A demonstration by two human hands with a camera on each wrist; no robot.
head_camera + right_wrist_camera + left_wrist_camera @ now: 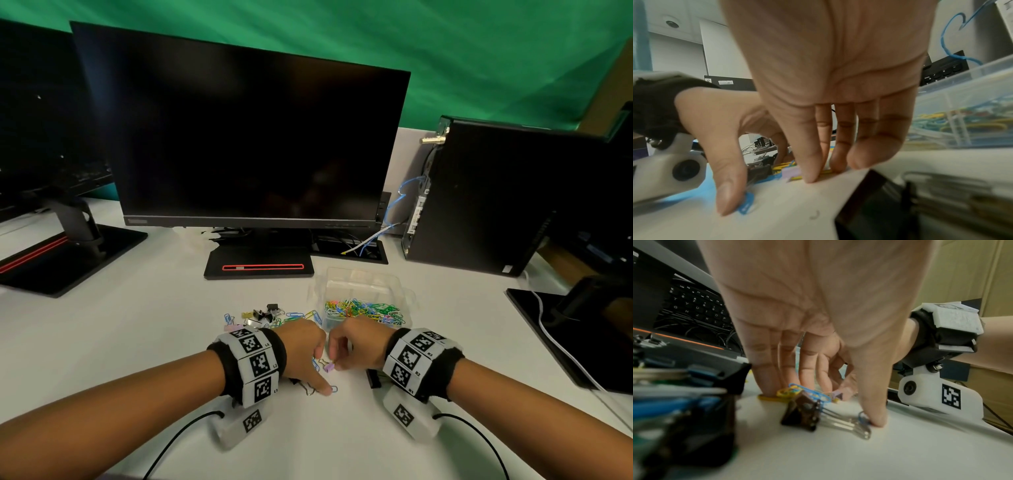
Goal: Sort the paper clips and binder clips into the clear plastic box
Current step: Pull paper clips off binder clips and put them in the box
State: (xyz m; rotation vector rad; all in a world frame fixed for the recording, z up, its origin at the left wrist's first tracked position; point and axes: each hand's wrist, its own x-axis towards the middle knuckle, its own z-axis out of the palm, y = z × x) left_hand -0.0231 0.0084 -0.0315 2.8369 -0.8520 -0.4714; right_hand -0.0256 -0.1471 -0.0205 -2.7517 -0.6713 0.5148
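Observation:
My left hand (320,373) is planted on the white table (137,342), its thumb pressing a blue paper clip (334,389) and its straight fingers touching yellow and blue paper clips (789,391). A dark binder clip (801,410) with silver handles lies under that palm. My right hand (334,363) pinches a small purple binder clip (329,367) right beside the left fingers; the same clip (790,173) shows by the right thumb. The clear plastic box (400,291) stands just behind the hands, its near compartment full of coloured paper clips (366,310).
A loose heap of binder and paper clips (267,315) lies left of the box. A black binder clip (373,378) sits under my right wrist. A monitor (239,144) and its base (260,267) stand behind, a computer tower (496,198) at the right.

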